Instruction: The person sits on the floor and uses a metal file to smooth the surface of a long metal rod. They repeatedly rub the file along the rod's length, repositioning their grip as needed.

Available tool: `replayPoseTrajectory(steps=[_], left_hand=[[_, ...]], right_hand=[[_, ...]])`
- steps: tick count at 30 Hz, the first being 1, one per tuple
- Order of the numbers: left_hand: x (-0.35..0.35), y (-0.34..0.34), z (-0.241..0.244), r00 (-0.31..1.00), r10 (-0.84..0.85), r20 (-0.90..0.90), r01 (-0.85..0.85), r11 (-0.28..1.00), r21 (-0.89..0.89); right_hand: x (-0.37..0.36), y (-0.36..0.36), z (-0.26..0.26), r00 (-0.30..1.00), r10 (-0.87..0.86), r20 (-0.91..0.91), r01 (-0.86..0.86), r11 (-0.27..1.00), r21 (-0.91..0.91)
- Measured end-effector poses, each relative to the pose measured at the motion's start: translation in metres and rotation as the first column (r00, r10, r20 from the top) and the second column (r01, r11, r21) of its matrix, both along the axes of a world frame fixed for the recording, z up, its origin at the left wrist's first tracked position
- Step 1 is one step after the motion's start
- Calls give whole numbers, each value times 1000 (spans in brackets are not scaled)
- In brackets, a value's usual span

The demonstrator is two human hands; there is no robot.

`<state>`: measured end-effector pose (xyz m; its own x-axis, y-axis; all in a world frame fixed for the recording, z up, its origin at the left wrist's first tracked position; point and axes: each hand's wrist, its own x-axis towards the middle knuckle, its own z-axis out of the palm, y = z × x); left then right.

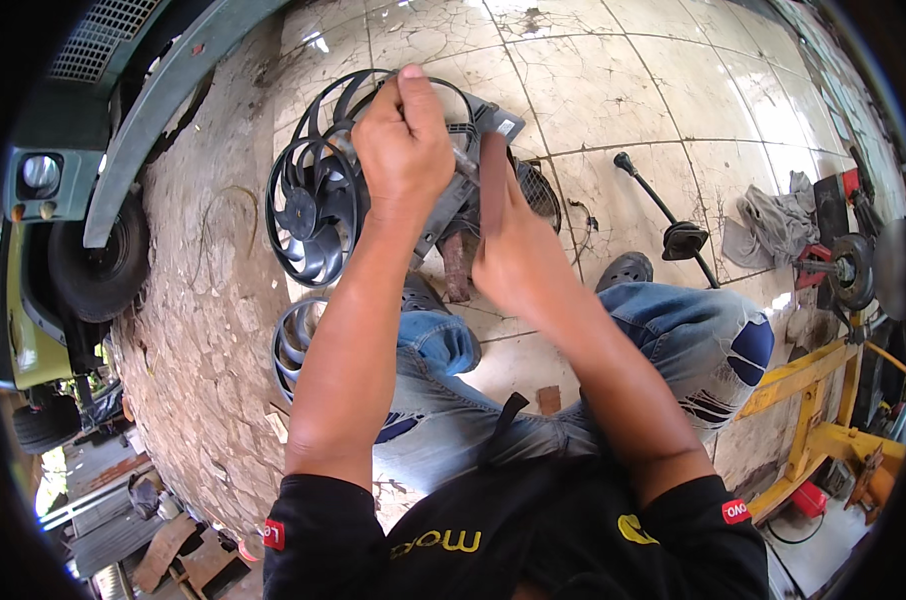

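My left hand [404, 146] is closed in a fist, thumb uppermost, over a black plastic radiator fan assembly [430, 217]. A grey metal rod [465, 163] shows between this fist and my right hand [524, 259], which grips a flat brown piece [492, 184]; its material is unclear. Left of the fist stands a ringed black fan wheel [301, 214], and a larger black ring rises behind it. My fingers hide much of the rod. Below the assembly, a worn reddish-brown block [455, 266] rests near my shoe. Right of the assembly is a round part with a mesh guard [537, 196].
Another fan wheel [288, 349] lies beside my left forearm. On the tiled floor to the right are a black lever with a rubber boot [684, 240], a grey rag [775, 217] and a yellow metal frame [798, 382]. A vehicle with a grey bumper [149, 97] stands left.
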<state>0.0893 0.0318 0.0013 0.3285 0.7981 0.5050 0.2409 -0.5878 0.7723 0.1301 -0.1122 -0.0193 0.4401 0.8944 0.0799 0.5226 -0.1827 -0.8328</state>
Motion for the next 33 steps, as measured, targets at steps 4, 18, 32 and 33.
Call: replayPoseTrajectory(steps=[4, 18, 32, 33], left_hand=[[-4, -4, -2, 999, -1, 32, 3, 999, -35], [-13, 10, -2, 997, -71, -14, 70, 996, -49], [-8, -1, 2, 996, -69, 51, 74, 993, -91], [-10, -2, 1, 994, -71, 78, 81, 988, -134]], right_hand=[[23, 12, 7, 998, 65, -17, -65, 997, -33], [8, -7, 5, 998, -60, 6, 58, 983, 176], [-4, 5, -25, 997, -44, 58, 41, 998, 55], [-1, 7, -26, 999, -50, 13, 51, 998, -38]])
